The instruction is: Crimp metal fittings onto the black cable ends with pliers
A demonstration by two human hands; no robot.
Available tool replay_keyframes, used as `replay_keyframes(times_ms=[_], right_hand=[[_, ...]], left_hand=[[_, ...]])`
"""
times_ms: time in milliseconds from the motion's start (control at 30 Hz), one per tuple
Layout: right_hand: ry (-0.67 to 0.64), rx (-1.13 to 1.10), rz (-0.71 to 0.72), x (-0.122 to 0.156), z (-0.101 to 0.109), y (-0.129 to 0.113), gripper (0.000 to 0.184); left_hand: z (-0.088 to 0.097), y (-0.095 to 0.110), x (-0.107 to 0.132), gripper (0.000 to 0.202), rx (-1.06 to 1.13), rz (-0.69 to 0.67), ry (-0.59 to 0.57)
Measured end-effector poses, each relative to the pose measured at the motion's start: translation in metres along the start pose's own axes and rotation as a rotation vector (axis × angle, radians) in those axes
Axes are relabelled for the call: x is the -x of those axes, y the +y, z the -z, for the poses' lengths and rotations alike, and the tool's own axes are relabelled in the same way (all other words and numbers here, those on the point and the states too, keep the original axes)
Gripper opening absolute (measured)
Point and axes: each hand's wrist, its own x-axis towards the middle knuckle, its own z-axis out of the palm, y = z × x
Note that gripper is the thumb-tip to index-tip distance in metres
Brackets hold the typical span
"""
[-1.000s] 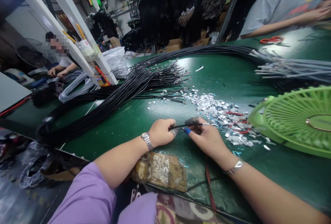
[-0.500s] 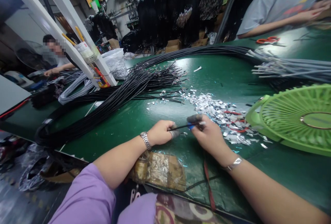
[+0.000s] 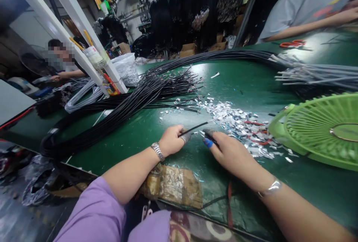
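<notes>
My left hand [image 3: 175, 140], with dark-stained fingertips and a watch at the wrist, pinches a black cable [image 3: 193, 128]. The cable slants up to the right, and its pale stripped end lies above my right hand. A second short dark piece with a light tip shows by the left fingers. My right hand [image 3: 223, 145] is closed just right of the cable, not touching it. From its fingers pokes a small tool with pale metal tips [image 3: 201, 133], mostly hidden by the hand. A blue wrap [image 3: 207, 142] covers part of one finger.
Silver foil scraps [image 3: 232, 117] lie beyond my right hand, beside a green fan [image 3: 319, 130]. A black cable bundle [image 3: 120, 111] curves across the left; grey cables [image 3: 321, 74] lie far right near orange scissors [image 3: 292, 43]. A taped cardboard piece [image 3: 179, 186] sits at the front edge. Two people work nearby.
My right hand has moved off the cable, slightly down and right. The cable's end, earlier at the right fingers, now stands free and angled higher in my left hand.
</notes>
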Motion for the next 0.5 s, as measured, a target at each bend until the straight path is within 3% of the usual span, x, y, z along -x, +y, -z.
replay_keyframes(times_ms=[100, 333, 500], right_hand=[[0.004, 0.032, 0.035, 0.0, -0.002, 0.0, 0.027], [0.017, 0.037, 0.034, -0.001, -0.009, 0.0, 0.026], [0.011, -0.263, -0.036, -0.005, -0.003, 0.001, 0.024]], left_hand=[[0.001, 0.004, 0.003, 0.015, -0.135, -0.045, 0.012], [0.002, 0.011, 0.007, 0.013, -0.22, -0.056, -0.008], [0.001, 0.003, 0.004, 0.019, -0.118, -0.072, 0.002]])
